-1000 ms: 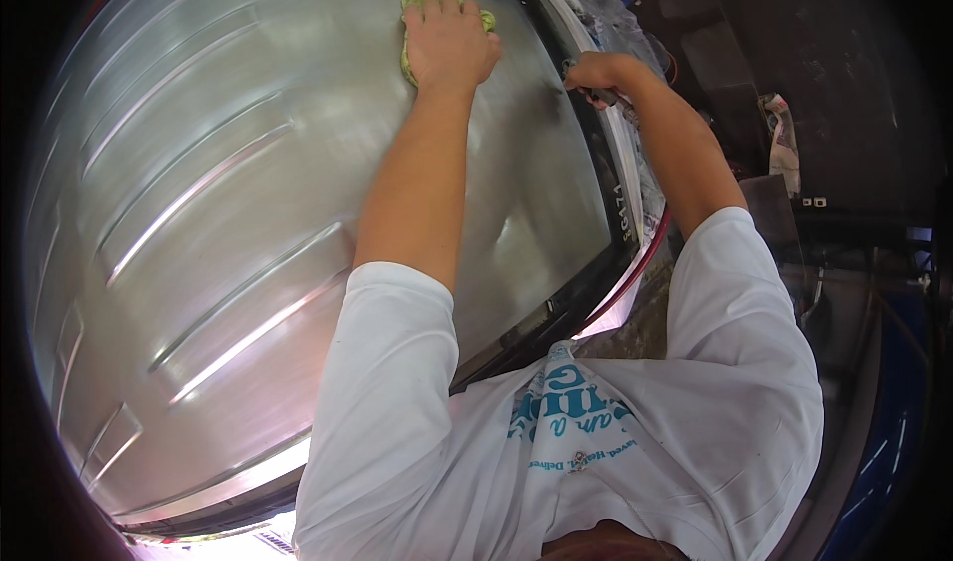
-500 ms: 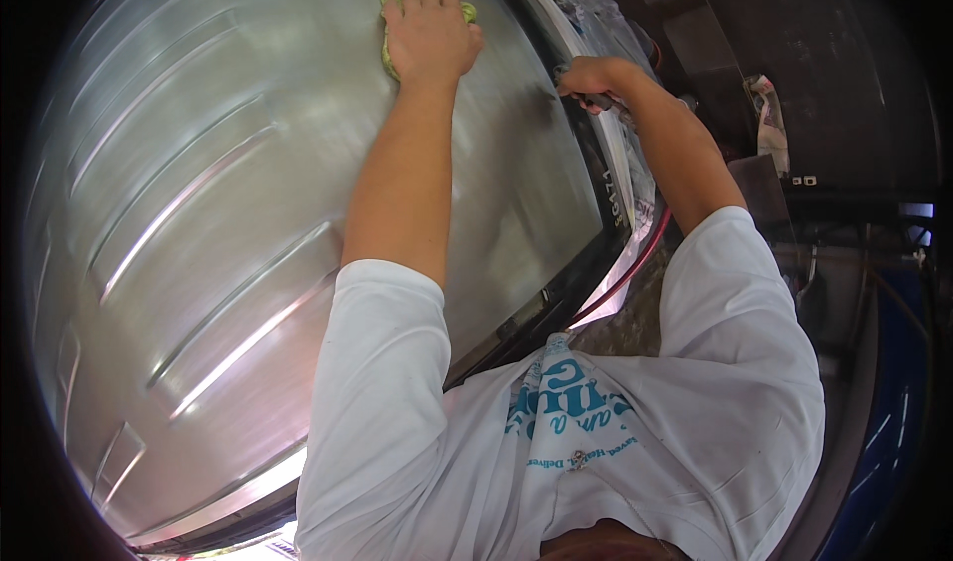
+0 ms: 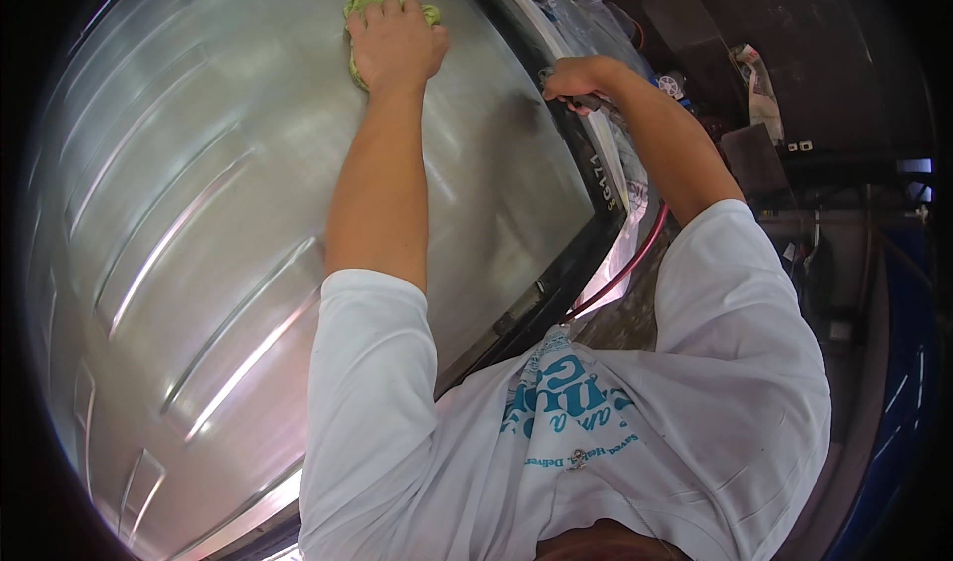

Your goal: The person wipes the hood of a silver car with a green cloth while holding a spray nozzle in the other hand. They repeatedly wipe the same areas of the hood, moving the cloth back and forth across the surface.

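My left hand presses a yellow-green cloth flat against a large, curved bare-metal panel. Cloth shows past the fingertips and along the hand's left side. Near the panel's dark right edge, my right hand is closed around a tool with a dark handle. Fingers hide most of that tool, so its kind is unclear. A red hose curves below my right forearm; whether it joins the tool cannot be seen.
Raised ribs run across the panel's left part. Clear plastic sheeting and a pale strip lie along its right edge. Farther right are a crumpled paper piece on a dark surface and a blue curved body.
Both hands sit slightly farther left in the picture, and the panel's surroundings have shifted too. My left hand and the cloth are also a little lower. Both grips look the same.
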Tool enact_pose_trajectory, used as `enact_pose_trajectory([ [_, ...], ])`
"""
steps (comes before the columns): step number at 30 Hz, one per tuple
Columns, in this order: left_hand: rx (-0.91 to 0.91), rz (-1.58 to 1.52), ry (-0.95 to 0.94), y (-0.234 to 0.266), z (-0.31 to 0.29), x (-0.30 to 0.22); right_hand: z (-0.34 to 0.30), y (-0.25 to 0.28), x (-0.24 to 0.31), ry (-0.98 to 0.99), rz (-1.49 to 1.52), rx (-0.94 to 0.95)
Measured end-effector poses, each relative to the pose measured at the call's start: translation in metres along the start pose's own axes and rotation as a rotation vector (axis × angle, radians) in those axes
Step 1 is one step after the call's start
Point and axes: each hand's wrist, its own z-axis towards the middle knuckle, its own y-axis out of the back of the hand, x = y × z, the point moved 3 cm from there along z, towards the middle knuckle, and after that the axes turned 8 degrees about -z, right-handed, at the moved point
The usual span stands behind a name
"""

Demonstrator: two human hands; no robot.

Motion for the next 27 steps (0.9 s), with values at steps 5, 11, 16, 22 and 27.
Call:
enact_pose_trajectory([
  [5, 0.012, 0.051, -0.011, 0.003, -0.001, -0.004, 0.001, -0.006, -0.011, -0.013, 0.013, 0.021],
  [11, 0.039, 0.061, -0.010, 0.002, 0.001, -0.003, 0.000, -0.013, -0.019, -0.005, -0.005, 0.043],
  [16, -0.017, 0.071, -0.027, -0.005, 0.001, -0.001, 0.001, -0.020, -0.029, -0.015, -0.026, 0.049],
  [22, 0.019, 0.074, -0.030, 0.000, 0.001, -0.005, -0.006, -0.032, -0.045, -0.019, 0.014, 0.080],
  [27, -0.061, 0.062, -0.052, -0.004, 0.001, -0.003, -0.015, -0.034, -0.050, -0.033, 0.022, 0.082],
])
